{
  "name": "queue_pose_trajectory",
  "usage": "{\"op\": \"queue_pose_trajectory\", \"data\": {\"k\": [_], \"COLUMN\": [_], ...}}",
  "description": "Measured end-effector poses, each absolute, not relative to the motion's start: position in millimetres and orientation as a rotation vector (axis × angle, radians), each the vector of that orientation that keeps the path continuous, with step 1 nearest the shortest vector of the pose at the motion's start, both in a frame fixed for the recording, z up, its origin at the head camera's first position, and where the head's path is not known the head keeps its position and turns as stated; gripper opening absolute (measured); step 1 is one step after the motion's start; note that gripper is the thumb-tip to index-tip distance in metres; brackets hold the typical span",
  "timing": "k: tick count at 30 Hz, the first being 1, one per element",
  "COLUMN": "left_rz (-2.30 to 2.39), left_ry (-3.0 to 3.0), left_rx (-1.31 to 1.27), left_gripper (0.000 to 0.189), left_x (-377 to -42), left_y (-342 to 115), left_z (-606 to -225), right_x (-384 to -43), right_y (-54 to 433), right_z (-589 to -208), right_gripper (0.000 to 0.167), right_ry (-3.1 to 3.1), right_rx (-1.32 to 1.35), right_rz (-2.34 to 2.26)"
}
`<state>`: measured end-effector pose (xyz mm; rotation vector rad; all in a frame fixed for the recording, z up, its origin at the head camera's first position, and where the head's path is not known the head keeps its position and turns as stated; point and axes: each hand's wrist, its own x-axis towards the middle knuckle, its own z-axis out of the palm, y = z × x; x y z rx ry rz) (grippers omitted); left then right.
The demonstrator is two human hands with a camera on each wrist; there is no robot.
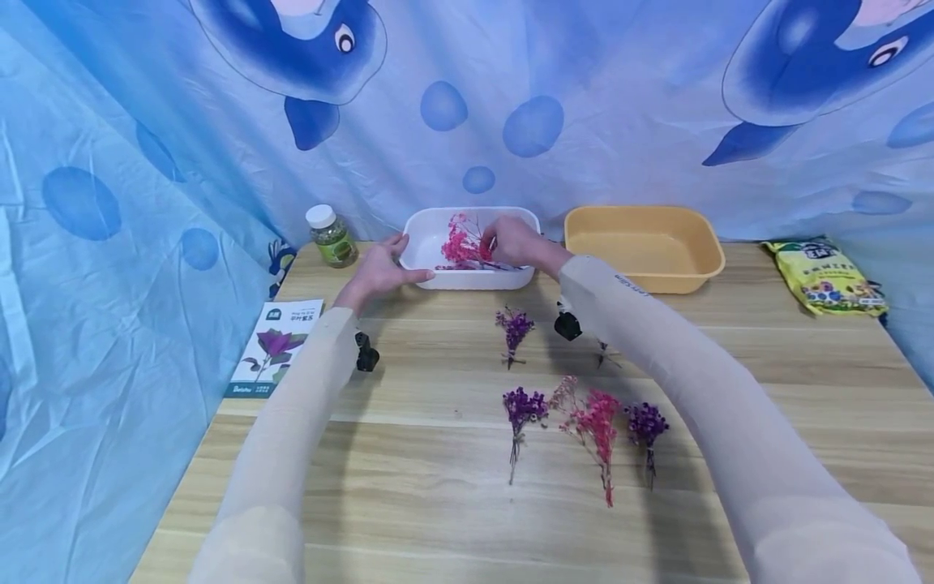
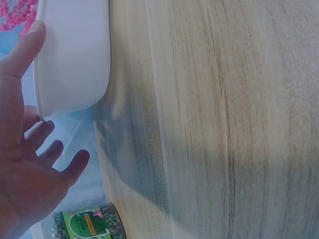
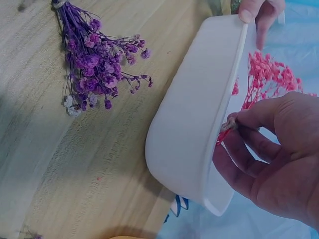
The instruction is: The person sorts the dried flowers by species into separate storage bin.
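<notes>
Over the white plastic basin (image 1: 467, 281), my right hand (image 1: 509, 242) pinches a bunch of pink dried flowers (image 1: 461, 246) by its tied stems. The twine tie (image 3: 229, 124) shows between thumb and fingers in the right wrist view, with the blossoms inside the basin. My left hand (image 1: 383, 268) holds the basin's left end, thumb on the front rim and index finger at the corner; its other fingers are loosely bent. Purple dried flower bunches (image 1: 515, 324) lie on the table in front, one more (image 1: 524, 410) nearer, beside another pink bunch (image 1: 600, 426) and a purple one (image 1: 645, 426).
A yellow basin (image 1: 645, 283) stands right of the white one. Left are a white-lidded jar (image 1: 334, 239) of pellets and a flower-printed packet (image 1: 273, 349). A yellow-green bag (image 1: 828, 277) lies at the far right. A blue whale-print curtain (image 1: 467, 73) hangs behind the wooden table (image 1: 423, 487).
</notes>
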<state>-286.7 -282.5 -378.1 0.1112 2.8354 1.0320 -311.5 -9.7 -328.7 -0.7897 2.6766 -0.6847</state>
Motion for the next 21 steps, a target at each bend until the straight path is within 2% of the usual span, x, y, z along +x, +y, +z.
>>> {"op": "queue_pose_trajectory", "data": {"k": [10, 17, 21], "left_rz": [1.037, 1.028, 1.033], "left_ry": [2.833, 2.838, 2.843], "left_rx": [0.117, 0.128, 0.128], "left_gripper": [0.109, 0.107, 0.106], "left_x": [-285.2, -285.5, -285.2], "left_y": [-282.9, -281.8, -281.8], "left_z": [-378.2, -378.4, -378.1], "right_x": [-311.6, -314.1, -316.5], "right_y": [-12.0, -10.8, -7.1], "right_z": [-337.5, -342.1, -341.8], "right_gripper": [0.037, 0.048, 0.042], "right_ry": [2.643, 2.712, 2.777], "right_rx": [-0.699, -0.677, -0.699], "right_rz": [-0.723, -0.661, -0.644]}}
